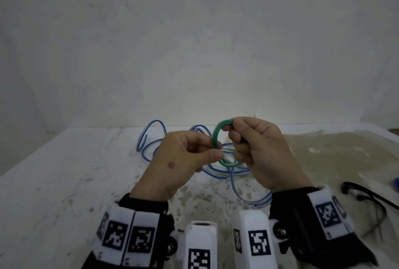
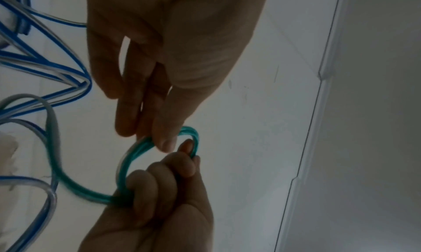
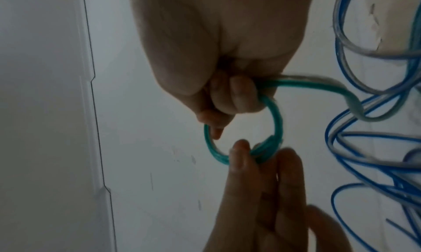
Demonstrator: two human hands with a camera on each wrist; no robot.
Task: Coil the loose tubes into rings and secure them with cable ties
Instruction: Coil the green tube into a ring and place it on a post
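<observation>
Holding a small green tube (image 1: pixel 216 137) coil above the table (image 1: pixel 64 171) with both hands.

I am pinching the coil's left side between thumb and fingertips of my left hand (image 1: pixel 183 156), while my right hand (image 1: pixel 257 145) is curling its fingers round the right side; a green tail is trailing toward the loose blue tubes (image 1: pixel 155 139) lying on the table beneath, and black cable ties (image 1: pixel 367 197) are lying at the right.

Stained white table (image 1: pixel 54 182), plain wall (image 1: pixel 194 31) behind.
Tabletop blotchy, brownish patch at right (image 1: pixel 336 150); small blue object (image 1: pixel 396 181) cut off at right edge, too little showing to identify.
</observation>
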